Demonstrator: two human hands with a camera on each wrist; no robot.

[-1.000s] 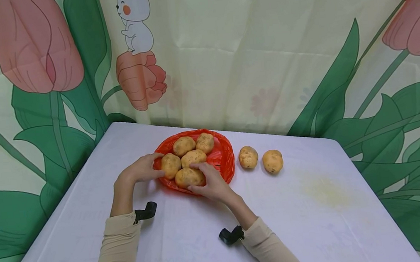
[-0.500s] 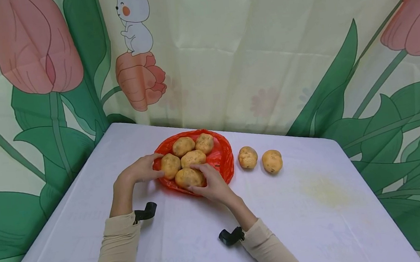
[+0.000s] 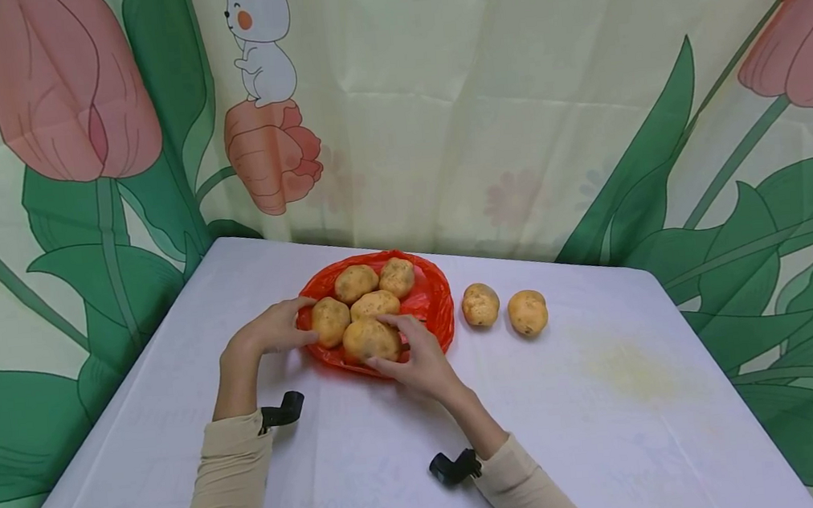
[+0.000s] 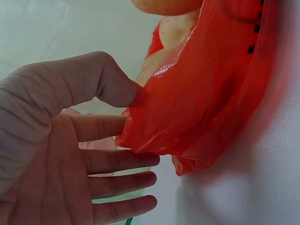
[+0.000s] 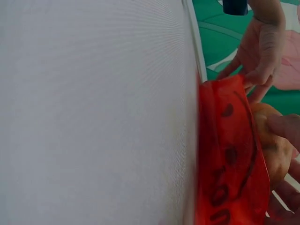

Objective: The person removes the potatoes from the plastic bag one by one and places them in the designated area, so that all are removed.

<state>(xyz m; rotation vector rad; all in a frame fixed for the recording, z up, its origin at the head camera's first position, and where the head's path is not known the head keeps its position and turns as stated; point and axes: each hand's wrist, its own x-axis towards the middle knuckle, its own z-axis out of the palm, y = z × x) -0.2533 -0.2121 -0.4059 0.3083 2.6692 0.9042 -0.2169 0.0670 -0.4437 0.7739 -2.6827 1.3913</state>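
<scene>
A red plastic bag [image 3: 439,295] lies with its rim spread round, several potatoes inside it. My left hand [image 3: 271,330] is at the bag's left rim; in the left wrist view its thumb and forefinger pinch the rim of the bag [image 4: 187,103], the other fingers stretched out below. With thumb and fingers my right hand [image 3: 425,364] holds the front potato [image 3: 370,340], which overlaps the bag's near side. In the right wrist view that potato [image 5: 277,161] shows beside the bag's wall, most of the right hand lying outside the picture.
Two loose potatoes, one nearer the bag [image 3: 480,305] and one farther right [image 3: 528,313], lie on the white tablecloth [image 3: 367,467]. A yellowish stain [image 3: 630,367] marks the cloth at right. Behind the table hangs a curtain [image 3: 438,122] printed with tulips and a rabbit.
The right hand has shifted slightly to the right, and the front potato has moved and turned a little with it. The left hand stays at the bag's rim.
</scene>
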